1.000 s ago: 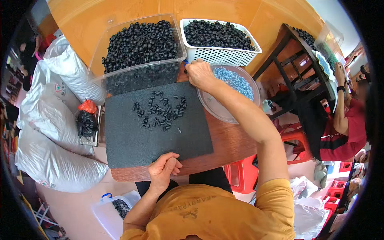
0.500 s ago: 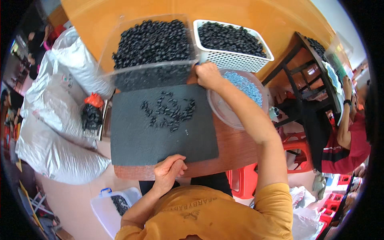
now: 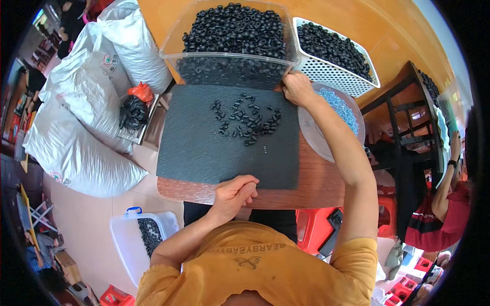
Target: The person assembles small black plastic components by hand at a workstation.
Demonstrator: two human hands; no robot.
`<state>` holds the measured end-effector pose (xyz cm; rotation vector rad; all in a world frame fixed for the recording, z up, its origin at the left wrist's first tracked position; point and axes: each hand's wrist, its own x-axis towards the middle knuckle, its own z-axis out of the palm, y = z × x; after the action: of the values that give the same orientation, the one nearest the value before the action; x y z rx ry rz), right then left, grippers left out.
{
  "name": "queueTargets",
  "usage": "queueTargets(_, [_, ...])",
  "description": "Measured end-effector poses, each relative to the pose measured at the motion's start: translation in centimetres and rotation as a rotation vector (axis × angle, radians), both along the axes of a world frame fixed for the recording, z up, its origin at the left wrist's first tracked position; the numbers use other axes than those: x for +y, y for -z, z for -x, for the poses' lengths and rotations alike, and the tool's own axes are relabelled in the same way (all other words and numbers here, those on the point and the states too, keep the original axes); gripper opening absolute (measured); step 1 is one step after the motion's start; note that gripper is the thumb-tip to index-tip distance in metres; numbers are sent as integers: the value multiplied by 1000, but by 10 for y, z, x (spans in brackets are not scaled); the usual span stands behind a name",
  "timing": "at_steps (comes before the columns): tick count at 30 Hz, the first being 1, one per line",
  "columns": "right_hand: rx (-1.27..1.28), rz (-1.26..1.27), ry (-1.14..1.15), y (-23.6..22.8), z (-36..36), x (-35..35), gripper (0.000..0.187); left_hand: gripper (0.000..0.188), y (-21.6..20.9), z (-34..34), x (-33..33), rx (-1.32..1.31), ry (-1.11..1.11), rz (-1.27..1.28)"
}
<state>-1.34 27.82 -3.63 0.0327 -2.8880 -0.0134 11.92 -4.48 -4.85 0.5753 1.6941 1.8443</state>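
Head view, your right hand (image 3: pixel 300 88): it is at the near right corner of the clear rectangular plastic bin (image 3: pixel 229 55), fingers bent inward; whether they grasp something, I cannot tell, because the back of the hand covers them.
Your left hand (image 3: pixel 236 195): its fingers are curled in with the thumb against them, at the near edge of the dark grey rectangular mat (image 3: pixel 199 153); no object shows in it.
Small black tubular pieces (image 3: pixel 249 121): they lie loose on the mat, right of its middle; probably they are spread so that you can see each one, and the rough-looking surface may prevent rolling.
Bin: it stands just behind the mat, heaped with round black beads (image 3: pixel 237 30), probably placed for a short reach.
White perforated plastic basket (image 3: pixel 334 76): it stands right of the bin, with more black beads.
Round clear plastic tray (image 3: pixel 316 143): it holds tiny blue beads (image 3: pixel 343 109) under your right forearm, which crosses over it and partly stands in the way.
Large white woven sacks (image 3: pixel 87 153): they are piled left of the brown wooden table (image 3: pixel 321 176), limiting room there.
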Motion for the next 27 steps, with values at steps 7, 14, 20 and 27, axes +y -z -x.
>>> queueTargets(7, [202, 114, 29, -17, -11, 3, 9, 17, 4, 1, 1, 13, 35, -14])
queueTargets(14, [331, 222, 75, -64, -48, 1, 19, 18, 4, 1, -2, 58, 20, 13])
queueTargets(20, [562, -106, 262, -112, -56, 75, 19, 18, 1, 0, 2, 83, 69, 49])
queueTargets(27, [474, 449, 85, -90, -89, -19, 14, 16, -19, 22, -18, 32, -50, 42])
